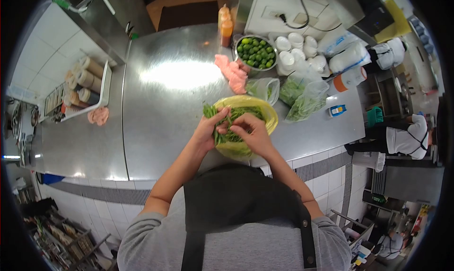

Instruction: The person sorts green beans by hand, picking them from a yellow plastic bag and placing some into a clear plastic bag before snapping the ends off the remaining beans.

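Hands point(231, 127) close together, fingers bent around green leaves point(224, 129)

Restaurant kitchen: steel counter point(165, 115), squeeze bottles point(226, 27), aproned workers point(407, 137).

Greens point(254, 112) in a bowl point(272, 118), probably

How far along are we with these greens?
Apparently partway. Loose green stems lie in the yellow container, perhaps done, though I can't confirm that. The left hand holds a bunch; the right hand works beside it. The bagged greens may be left, but their state is unclear.
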Demonstrator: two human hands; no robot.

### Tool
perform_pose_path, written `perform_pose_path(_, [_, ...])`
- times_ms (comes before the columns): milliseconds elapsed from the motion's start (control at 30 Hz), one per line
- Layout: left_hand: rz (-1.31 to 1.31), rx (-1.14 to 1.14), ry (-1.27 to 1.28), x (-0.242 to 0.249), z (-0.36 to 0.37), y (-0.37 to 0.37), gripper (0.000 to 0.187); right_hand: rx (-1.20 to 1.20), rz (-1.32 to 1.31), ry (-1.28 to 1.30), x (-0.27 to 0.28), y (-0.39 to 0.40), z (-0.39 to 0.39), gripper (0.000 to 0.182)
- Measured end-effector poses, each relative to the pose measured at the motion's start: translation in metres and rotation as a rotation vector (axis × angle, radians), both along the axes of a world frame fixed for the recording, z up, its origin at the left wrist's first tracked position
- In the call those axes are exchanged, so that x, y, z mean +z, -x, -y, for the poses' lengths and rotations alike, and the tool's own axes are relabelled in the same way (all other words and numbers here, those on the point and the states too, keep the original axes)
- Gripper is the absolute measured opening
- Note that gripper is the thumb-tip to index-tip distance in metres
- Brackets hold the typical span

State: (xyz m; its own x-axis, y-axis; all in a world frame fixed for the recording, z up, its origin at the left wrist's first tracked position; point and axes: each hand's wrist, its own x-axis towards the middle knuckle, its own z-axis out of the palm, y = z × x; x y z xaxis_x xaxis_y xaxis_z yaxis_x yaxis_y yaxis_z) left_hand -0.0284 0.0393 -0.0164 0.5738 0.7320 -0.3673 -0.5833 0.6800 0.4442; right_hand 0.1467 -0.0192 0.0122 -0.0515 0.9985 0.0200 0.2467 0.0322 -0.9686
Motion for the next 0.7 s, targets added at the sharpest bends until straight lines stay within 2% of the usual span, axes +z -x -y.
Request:
perform_pose_path(167, [-0.121, 0.030, -0.039, 0.004, 0.001, -0.004, 0.014, -0.027, 0.099, -0.089, 0.005, 0.004, -0.001, 0.012])
perform_pose_path(233, [-0.174, 0.041, -0.054, 0.005, 0.003, -0.005, 0.013, 0.095, 0.141, -0.248, 0.009, 0.004, -0.003, 0.009])
perform_pose_path(400, [-0.227, 0.057, -0.031, -0.003, 0.006, -0.011, 0.014, 0.178, 0.011, -0.299, 0.019, 0.003, -0.005, 0.005])
perform_pose_path(500, [-0.205, 0.089, 0.043, -0.009, 0.008, -0.012, 0.015, 0.218, -0.036, -0.291, 0.024, 0.003, -0.004, 0.009])
perform_pose_path(600, [-0.107, 0.047, 0.127, -0.011, 0.008, -0.006, 0.015, 0.170, 0.083, -0.232, 0.024, -0.009, -0.011, 0.016])
perform_pose_path(667, [-0.025, 0.005, 0.182, -0.014, 0.009, -0.001, 0.015, 0.191, 0.278, 0.014, 0.003, -0.023, -0.020, 0.019])
perform_pose_path(700, [-0.027, 0.002, 0.196, -0.015, 0.011, 0.000, 0.014, 0.196, 0.275, 0.019, -0.015, -0.028, -0.019, 0.019])
